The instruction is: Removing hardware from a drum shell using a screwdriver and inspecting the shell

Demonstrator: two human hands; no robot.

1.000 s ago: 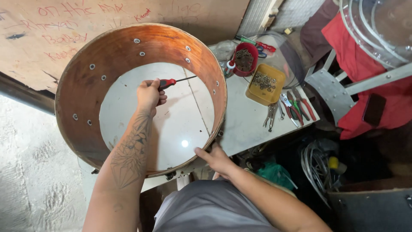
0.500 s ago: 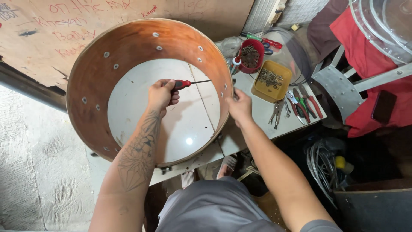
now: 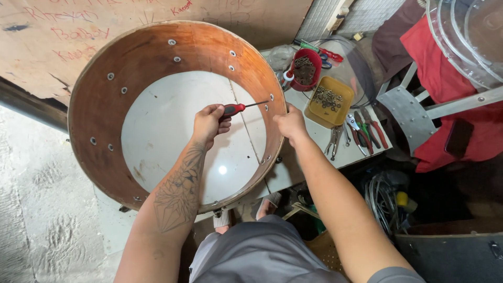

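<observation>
A large round wooden drum shell [image 3: 141, 57] lies flat on a white table [image 3: 314, 157], its inner wall studded with metal screws. Inside the shell, my left hand [image 3: 209, 123] holds a red-handled screwdriver [image 3: 242, 108] level, its tip against the shell's right inner wall. My right hand [image 3: 290, 124] grips the shell's right rim from outside, just across from the tip.
A yellow tray of metal hardware [image 3: 329, 100] and a red cup of parts [image 3: 304, 69] sit on the table to the right. Pliers and cutters [image 3: 361, 131] lie beside the tray. A red cloth, metal bracket and coiled cables stand further right.
My right hand has moved from the shell's near rim up to its right rim. The left hand and screwdriver have shifted right, bringing the tip to the wall.
</observation>
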